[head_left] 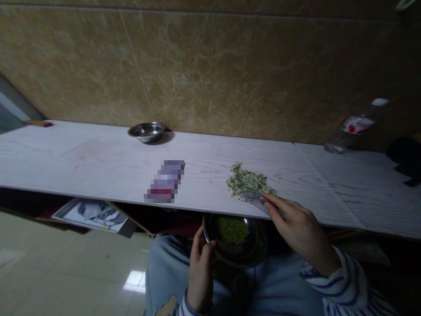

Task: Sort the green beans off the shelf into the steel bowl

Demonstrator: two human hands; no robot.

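The left hand, thumb over the rim, grips a metal bowl of small green beans below the table edge. The right hand, reaching inward, pinches a greyish flat piece against loose beans. The bottle label is unreadable.

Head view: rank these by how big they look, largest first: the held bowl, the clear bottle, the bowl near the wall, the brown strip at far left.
1. Held bowl, though nearness may enlarge it
2. Clear bottle
3. Bowl near the wall
4. Brown strip
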